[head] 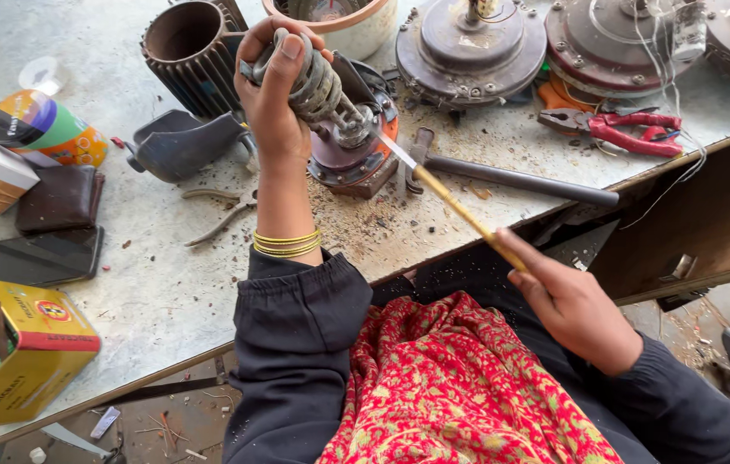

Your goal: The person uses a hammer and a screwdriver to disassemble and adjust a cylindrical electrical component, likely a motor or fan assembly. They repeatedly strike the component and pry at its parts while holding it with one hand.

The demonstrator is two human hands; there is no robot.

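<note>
A person's left hand (275,90) is clamped around the upper end of a grey motor rotor (318,86), holding it tilted above a rust-red motor housing (352,163) near the middle of the tabletop (167,283). The right hand (575,305), near the tabletop's near edge, is closed on the yellow handle of a screwdriver (451,202), whose metal tip reaches up and left to the rotor's lower end. Gold bangles (288,245) ring the left wrist. Just right of the housing lies a hammer (502,176) with a dark handle; red-handled pliers (631,129) rest farther right, beside round motor covers (472,43) at the far edge. A ribbed dark cylinder (189,51) stands far left of the hand, bare metal pliers (223,215) lie below it, and a yellow box (26,352), a dark wallet (60,198) and a phone (43,256) sit at the left.
</note>
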